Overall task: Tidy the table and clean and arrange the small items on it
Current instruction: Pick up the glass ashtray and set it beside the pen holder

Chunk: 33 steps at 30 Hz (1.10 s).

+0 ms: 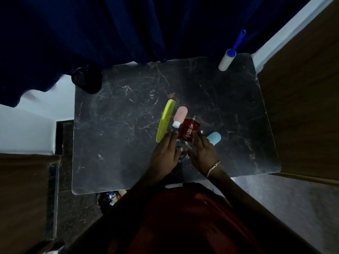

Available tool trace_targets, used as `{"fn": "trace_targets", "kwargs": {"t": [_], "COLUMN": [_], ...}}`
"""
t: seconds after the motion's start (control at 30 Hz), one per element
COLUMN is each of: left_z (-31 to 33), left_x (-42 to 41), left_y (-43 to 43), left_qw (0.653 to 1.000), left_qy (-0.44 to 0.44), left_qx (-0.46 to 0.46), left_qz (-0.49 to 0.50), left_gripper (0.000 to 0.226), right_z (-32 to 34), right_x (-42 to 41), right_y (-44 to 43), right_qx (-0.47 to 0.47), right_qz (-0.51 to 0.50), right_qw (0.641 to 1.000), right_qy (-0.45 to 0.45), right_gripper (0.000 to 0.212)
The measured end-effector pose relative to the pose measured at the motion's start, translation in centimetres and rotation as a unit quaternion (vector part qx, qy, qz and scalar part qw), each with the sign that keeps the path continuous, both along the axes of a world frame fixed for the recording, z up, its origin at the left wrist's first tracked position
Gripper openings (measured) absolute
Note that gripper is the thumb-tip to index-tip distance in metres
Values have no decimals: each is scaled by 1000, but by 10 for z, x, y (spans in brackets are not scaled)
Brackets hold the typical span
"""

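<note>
On the dark marble table lie a yellow-green comb, a pink squeeze bottle with a white cap, a red perfume bottle and a light blue squeeze bottle. A clear glass piece, perhaps a cap or small bowl, sits between my hands just below the red bottle. My left hand and my right hand cup this glass piece from both sides, fingertips touching the red bottle's lower end. The blue bottle is partly hidden behind my right hand.
A lint roller with a blue handle lies at the table's far right corner. A dark round object sits at the far left corner under a blue curtain. Wooden furniture flanks the table's right side.
</note>
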State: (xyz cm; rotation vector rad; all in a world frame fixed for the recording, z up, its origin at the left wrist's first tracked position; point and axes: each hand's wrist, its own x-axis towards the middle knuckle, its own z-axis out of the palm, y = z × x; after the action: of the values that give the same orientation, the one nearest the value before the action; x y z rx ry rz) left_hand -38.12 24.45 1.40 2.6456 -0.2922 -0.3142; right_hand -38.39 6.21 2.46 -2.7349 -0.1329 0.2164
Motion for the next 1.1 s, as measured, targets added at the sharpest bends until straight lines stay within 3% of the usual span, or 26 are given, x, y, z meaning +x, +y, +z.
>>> {"fn": "trace_targets", "kwargs": {"t": [0.1, 0.2, 0.27, 0.5, 0.7, 1.1], "left_z": [2, 1, -1, -6, -7, -2], "left_x": [6, 8, 9, 13, 14, 8], "left_y": [-13, -22, -25, -31, -29, 4], "left_qw": [998, 992, 985, 970, 958, 937], "left_qy": [46, 86, 117, 150, 184, 189], "left_qx": [21, 56, 68, 69, 65, -77], "left_qz": [32, 73, 107, 178, 212, 284], "left_gripper": [60, 47, 43, 24, 23, 18], "right_z": [2, 0, -5, -18, -22, -20], "right_x": [5, 7, 8, 13, 14, 12], "right_y": [-8, -10, -8, 4, 12, 28], "right_qx": [1, 56, 33, -5, 16, 74], "right_qz": [21, -20, -33, -72, -112, -138], "right_qw": [998, 991, 985, 964, 955, 952], "right_qy": [54, 123, 165, 257, 275, 262], "right_gripper": [61, 46, 35, 33, 35, 25]}}
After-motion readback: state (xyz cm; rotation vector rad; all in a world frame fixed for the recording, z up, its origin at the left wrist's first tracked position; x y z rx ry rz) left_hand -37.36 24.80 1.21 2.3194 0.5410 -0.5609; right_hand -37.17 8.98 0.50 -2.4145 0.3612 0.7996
